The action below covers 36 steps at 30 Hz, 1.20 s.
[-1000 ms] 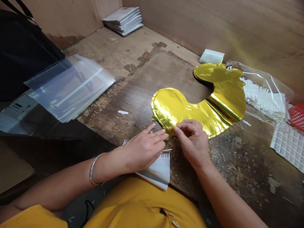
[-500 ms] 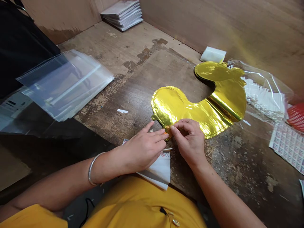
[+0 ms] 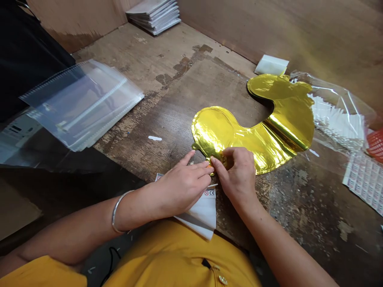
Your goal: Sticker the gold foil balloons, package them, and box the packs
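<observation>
A gold foil balloon [image 3: 269,139], flat and curved, lies on the worn wooden table. My left hand [image 3: 182,187], palm down, has its fingertips on the balloon's near narrow end; the thumb is hidden beneath. A small orange patch shows at these fingertips. My right hand [image 3: 239,171] pinches the foil just beside them, thumb against bent fingers. Under my left hand lies a white printed paper packet [image 3: 200,215], partly covered. The tip of a thin white stick [image 3: 213,185] pokes out beside that hand; I cannot tell whether it is held.
Clear plastic sleeves [image 3: 89,103] are stacked at the left table edge. White packets [image 3: 154,16] are piled at the back. On the right lie a bag of white sticks [image 3: 341,115], a red basket [image 3: 375,145] and a sticker sheet [image 3: 363,179]. A white folded paper [image 3: 271,65] stands behind the balloon.
My right thumb has slid slightly left along the balloon's narrow end, nearer my left fingertips. The left hand stays almost in place. The view has shifted a little.
</observation>
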Tool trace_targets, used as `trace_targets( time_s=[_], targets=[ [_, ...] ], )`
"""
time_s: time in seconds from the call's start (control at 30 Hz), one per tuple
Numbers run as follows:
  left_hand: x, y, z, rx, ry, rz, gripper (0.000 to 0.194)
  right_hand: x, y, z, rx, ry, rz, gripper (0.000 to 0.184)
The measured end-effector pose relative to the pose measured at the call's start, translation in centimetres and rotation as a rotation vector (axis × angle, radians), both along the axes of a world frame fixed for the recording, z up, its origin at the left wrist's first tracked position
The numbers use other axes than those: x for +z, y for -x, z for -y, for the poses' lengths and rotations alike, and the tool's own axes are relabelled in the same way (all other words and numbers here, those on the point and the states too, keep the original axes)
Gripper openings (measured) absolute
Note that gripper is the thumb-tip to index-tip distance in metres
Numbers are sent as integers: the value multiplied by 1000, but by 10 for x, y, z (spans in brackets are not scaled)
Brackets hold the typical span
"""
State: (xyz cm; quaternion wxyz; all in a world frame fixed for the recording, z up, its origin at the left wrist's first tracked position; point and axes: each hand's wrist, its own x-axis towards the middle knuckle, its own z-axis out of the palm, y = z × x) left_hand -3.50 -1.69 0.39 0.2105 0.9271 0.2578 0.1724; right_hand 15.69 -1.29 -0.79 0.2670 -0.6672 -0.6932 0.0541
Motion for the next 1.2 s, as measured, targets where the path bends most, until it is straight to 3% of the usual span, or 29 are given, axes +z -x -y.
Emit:
trace_targets(
  time_s=[0.1, 0.23, 0.33, 0.43, 0.5, 0.63, 0.8, 0.9, 1.03, 1.2],
  targets=[
    [-1, 0, -1, 0, -1, 10, 18, 0, -8, -8, -85, 9, 85, 32],
    [-1, 0, -1, 11, -15, 29, 16, 12, -22, -11, -59, -38, 87, 13],
    [2, 1, 0, 5, 5, 15, 16, 20, -25, 2, 244, -62, 124, 19],
    [5, 5, 3, 40, 30, -15, 15, 18, -24, 16, 582, -30, 214, 28],
    [8, 8, 5, 88, 40, -31, 14, 12, -23, 19, 630, -40, 251, 30],
    [14, 15, 6, 130, 64, -10, 14, 8, -24, 9, 575, -81, 132, 23],
    [23, 14, 3, 166, 40, 13, 14, 13, -25, -6, 320, 117, -247, 12],
    [26, 12, 2, 177, 2, -21, 12, 14, -28, -11, 199, 218, -344, 26],
    [30, 8, 1, 163, -44, -58, 14, 18, -30, -18, 184, 353, -425, 48],
    [28, -2, -10, 45, -74, -47, 16, 26, -31, -29, 122, 493, -549, 47]
  ],
)
